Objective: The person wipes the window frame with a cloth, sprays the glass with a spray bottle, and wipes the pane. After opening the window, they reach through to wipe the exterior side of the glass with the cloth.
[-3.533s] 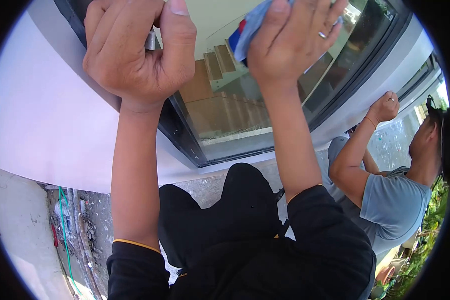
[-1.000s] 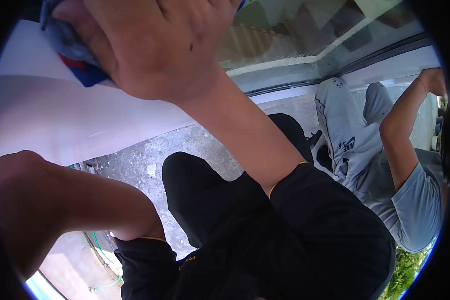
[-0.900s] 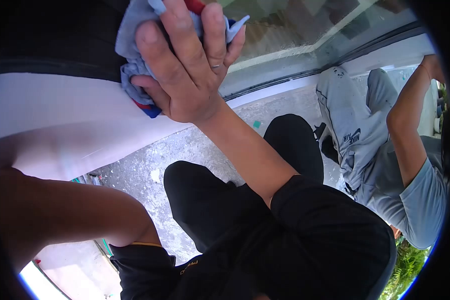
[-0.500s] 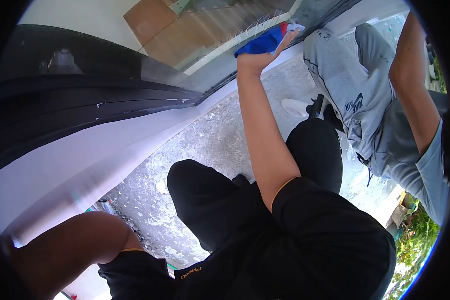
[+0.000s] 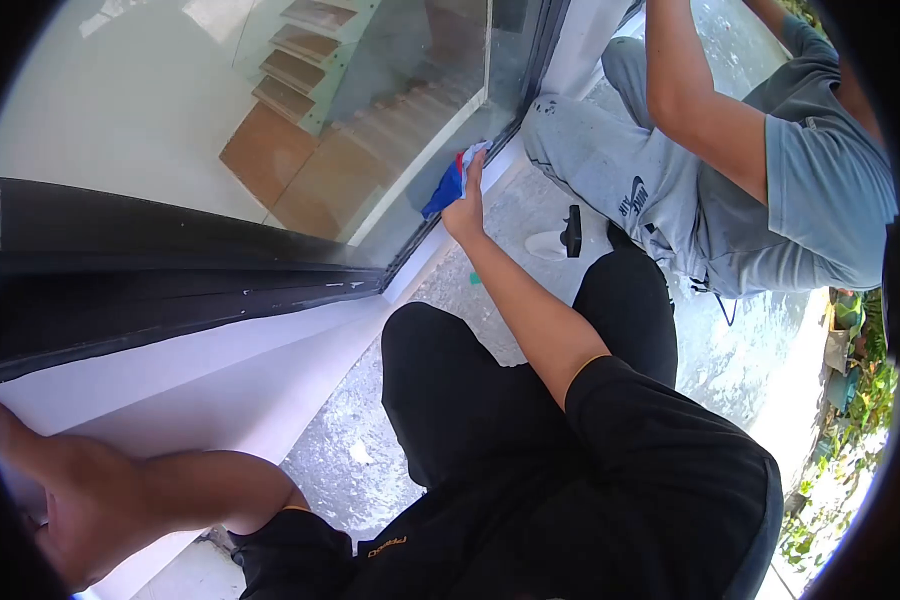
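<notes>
A blue, red and white cloth (image 5: 446, 192) is bunched under my right hand (image 5: 466, 208). My right hand is closed on it and presses it to the low part of the glass pane (image 5: 370, 110), near the corner of the dark window frame (image 5: 200, 310). At the lower left, my left hand (image 5: 90, 505) is by the white wall (image 5: 210, 410) below the frame. Its thumb stands apart from the other fingers, which run into the dark image edge. Nothing shows in that hand.
Close on my right a person in grey trousers (image 5: 610, 150) crouches, arms raised. A white and black shoe (image 5: 560, 240) is on the rough concrete floor (image 5: 355, 450). Potted plants (image 5: 850, 400) line the right side. Wooden stair steps (image 5: 305, 45) show through the glass.
The view has shifted, with more of the glass and stairs showing. My right hand and the cloth appear lower and further left. My left hand has come into view; the other person's arm has shifted.
</notes>
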Tool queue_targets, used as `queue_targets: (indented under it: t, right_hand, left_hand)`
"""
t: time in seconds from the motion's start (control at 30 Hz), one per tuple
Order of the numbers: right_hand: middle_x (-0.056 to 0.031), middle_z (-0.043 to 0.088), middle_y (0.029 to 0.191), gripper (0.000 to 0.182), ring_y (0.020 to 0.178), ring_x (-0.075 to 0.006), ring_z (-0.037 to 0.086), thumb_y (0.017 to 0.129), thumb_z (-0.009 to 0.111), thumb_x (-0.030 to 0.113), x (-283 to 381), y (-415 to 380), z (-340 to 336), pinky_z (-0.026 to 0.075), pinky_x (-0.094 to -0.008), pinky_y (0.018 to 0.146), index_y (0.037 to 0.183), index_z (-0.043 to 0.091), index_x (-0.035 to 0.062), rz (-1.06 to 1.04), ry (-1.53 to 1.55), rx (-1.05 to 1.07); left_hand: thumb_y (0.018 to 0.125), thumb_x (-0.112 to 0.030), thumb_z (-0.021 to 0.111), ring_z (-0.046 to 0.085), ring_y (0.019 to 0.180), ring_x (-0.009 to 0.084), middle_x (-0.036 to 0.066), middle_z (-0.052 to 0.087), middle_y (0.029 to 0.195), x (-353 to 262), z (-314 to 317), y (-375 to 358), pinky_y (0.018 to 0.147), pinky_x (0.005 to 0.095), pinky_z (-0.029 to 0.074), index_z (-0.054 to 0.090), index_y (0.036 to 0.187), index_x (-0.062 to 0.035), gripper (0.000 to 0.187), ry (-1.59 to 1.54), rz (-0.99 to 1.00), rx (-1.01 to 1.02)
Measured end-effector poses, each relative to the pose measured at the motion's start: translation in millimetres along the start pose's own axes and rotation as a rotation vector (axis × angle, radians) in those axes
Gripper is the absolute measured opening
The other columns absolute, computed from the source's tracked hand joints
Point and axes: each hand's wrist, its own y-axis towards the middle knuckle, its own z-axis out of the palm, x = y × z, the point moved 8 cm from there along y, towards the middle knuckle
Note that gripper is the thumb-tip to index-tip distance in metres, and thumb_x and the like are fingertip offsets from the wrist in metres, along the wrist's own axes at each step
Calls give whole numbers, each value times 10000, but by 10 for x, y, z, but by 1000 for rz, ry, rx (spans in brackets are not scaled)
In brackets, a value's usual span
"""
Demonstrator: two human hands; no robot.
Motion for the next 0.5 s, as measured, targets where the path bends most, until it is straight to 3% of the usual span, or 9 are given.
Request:
queue_targets:
  t: [0.07,0.13,0.23,0.33,0.4,0.47,0.5]
  right_hand:
    - [-351,38,1631,747,1519,-499,90,1068,402,335,105,89,94,103,-494,1241,1569,54,-95,-97,124,-105]
    - [-353,29,1630,735,1515,-515,74,1067,400,301,887,155,-34,72,-527,1235,1560,46,-114,-184,120,-139]
    - [-364,77,1622,714,1495,-562,75,1049,393,292,2118,347,-185,46,-606,1204,1545,118,-143,-374,73,-219]
    - [-368,164,1605,719,1487,-568,111,1020,414,340,2332,669,-263,64,-617,1193,1534,230,-129,-560,73,-309]
    - [-358,241,1586,755,1488,-528,179,991,453,409,2118,846,-333,88,-587,1203,1521,306,-109,-615,75,-286]
    - [-353,252,1584,771,1486,-514,206,989,462,431,1860,972,-372,105,-576,1204,1522,309,-104,-654,56,-218]
    - [-334,258,1591,754,1486,-491,227,1001,455,428,1648,1040,-396,120,-563,1208,1531,308,-87,-586,80,-263]
  left_hand:
    - [717,-378,910,665,679,237,110,608,907,95,79,-26,604,289,575,575,1042,-15,592,5,-31,-29]
    - [651,-453,935,670,687,239,117,623,905,161,142,-13,593,278,578,578,1031,-27,673,49,-60,-24]
    - [592,-553,937,662,769,250,128,615,903,147,258,2,623,327,585,574,1041,-38,774,249,129,-137]
    - [589,-567,930,643,870,268,142,605,947,239,311,-6,668,390,585,586,1019,-37,764,338,183,-216]
    - [685,-577,860,572,900,254,122,542,984,63,387,-47,733,408,527,543,1057,-39,727,180,186,-178]
    - [868,-606,722,446,892,212,72,421,1016,-372,419,-72,830,404,414,446,1156,-44,688,-104,224,-88]
    - [873,-587,714,429,888,208,73,398,1004,-393,455,-86,800,414,411,428,1114,-1,695,-109,223,-73]
